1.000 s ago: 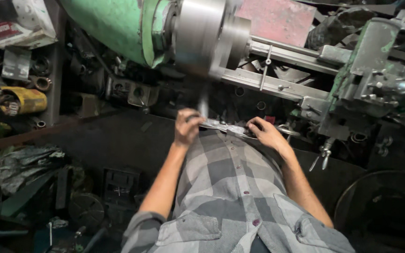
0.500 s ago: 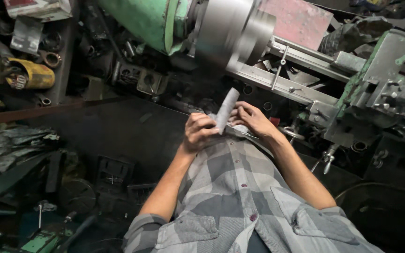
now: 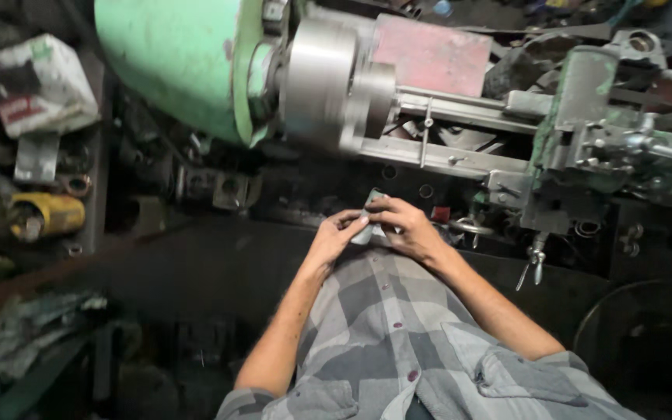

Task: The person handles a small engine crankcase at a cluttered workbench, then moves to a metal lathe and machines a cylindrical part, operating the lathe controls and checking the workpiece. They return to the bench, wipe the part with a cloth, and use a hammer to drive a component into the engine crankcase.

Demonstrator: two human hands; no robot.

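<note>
Head view: both hands close around a small grey piece in front of a lathe.

Left hand [image 3: 334, 237] and right hand [image 3: 403, 225] meet just above the checked shirt [image 3: 398, 327], fingers curled onto the grey piece [image 3: 369, 222], which shows only as a short pale sliver between them. Half a second ago it stood up longer and tilted above the knuckles; now it sits lower and is mostly covered by the right hand's fingers. The hands have drawn closer together. Beyond them, the green lathe headstock [image 3: 173, 62] and its steel chuck [image 3: 328, 85] fill the upper frame, larger than before. A yellow can [image 3: 44, 214] lies at the left.
</note>
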